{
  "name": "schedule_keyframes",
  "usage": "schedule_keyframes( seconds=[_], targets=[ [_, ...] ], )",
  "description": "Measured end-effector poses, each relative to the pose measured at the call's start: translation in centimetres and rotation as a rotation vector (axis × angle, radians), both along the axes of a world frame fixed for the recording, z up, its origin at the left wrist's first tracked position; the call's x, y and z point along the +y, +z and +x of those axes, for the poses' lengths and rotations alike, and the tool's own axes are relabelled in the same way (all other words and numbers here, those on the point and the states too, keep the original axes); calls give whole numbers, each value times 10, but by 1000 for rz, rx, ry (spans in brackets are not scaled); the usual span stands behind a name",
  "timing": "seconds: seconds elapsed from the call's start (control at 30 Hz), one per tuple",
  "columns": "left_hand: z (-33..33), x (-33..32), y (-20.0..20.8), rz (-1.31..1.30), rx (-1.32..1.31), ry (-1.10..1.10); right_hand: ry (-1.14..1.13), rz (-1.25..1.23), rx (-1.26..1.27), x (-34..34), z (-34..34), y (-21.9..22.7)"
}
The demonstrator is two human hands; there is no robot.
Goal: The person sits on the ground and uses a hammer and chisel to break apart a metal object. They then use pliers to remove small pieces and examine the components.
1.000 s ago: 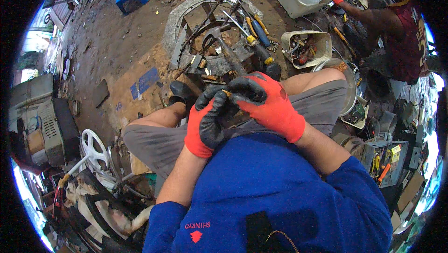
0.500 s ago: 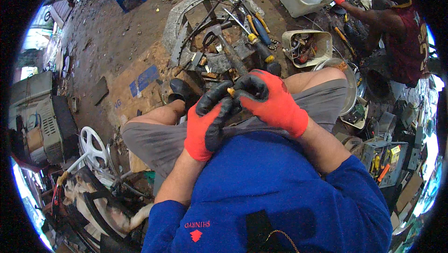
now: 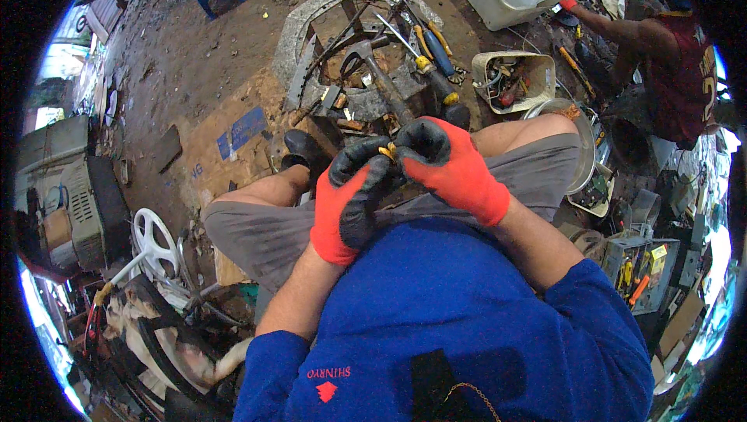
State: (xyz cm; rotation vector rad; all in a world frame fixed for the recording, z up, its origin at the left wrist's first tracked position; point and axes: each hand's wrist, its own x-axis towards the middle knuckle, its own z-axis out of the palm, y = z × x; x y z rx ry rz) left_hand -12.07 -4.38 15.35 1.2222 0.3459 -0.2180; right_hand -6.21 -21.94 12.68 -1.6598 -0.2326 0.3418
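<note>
A small yellow-orange piece (image 3: 387,151), too small to name, sits between my two hands above my lap. My left hand (image 3: 350,196), in a red glove with black palm and fingers, pinches it from the left. From the right, my right hand (image 3: 451,161), gloved the same way, has its thumb and fingertips closed at the piece's other side. Just beyond my hands lies a hammer (image 3: 383,84) across a grey metal ring-shaped frame (image 3: 296,41). A screwdriver with a yellow and black handle (image 3: 436,80) and pliers with blue handles (image 3: 437,52) rest on the frame's right side.
A cream bin (image 3: 545,84) with scrap and wires stands right of the frame. Beside my right knee is a metal basin (image 3: 583,177). A co-worker (image 3: 677,72) in red gloves is at a white tub (image 3: 482,2). Left lie a white wheel (image 3: 148,239) and a dog (image 3: 179,344).
My hands have shifted slightly, and the fingertips have come closer together around the yellow-orange piece. The co-worker has moved a little at the right.
</note>
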Motion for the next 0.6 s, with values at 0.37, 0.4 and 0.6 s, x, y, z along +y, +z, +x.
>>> schedule_keyframes(
  seconds=[0.37,0.4,0.6],
  targets=[
    [3,8,-16,-471,126,133,-48,227,163,-1,5,1],
    [2,10,-19,-493,137,140,-75,257,179,-1,5,1],
    [3,9,-15,-509,180,152,-283,200,329,-16,25,-14]
  ],
)
